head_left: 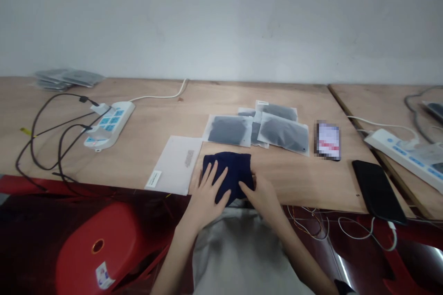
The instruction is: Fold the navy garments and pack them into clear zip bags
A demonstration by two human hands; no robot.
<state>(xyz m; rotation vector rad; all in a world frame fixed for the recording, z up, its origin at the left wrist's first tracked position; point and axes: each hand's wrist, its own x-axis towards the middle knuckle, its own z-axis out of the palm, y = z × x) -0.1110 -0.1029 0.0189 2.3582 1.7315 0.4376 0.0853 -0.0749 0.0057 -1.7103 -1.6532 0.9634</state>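
A folded navy blue cloth (226, 161) lies at the front edge of the wooden table, its lower part hanging slightly toward my lap. My left hand (210, 193) rests on its left side with fingers spread flat. At the cloth's right edge is my right hand (261, 192), thumb on top and the other fingers curled under or behind it, partly hidden. Left of the cloth lies a flat, pale plastic pouch (176, 161) with a small white label. Just behind are frosted pouches with dark contents, one (228, 130) nearest the cloth and another (285, 132) overlapping others.
A white power strip (116, 124) with black cables stands at left; another (408, 154) is at right. A phone (328, 141) and a black phone (377, 191) lie to the right. Several packets (69, 78) sit by the wall. A red stool (100, 244) is below left.
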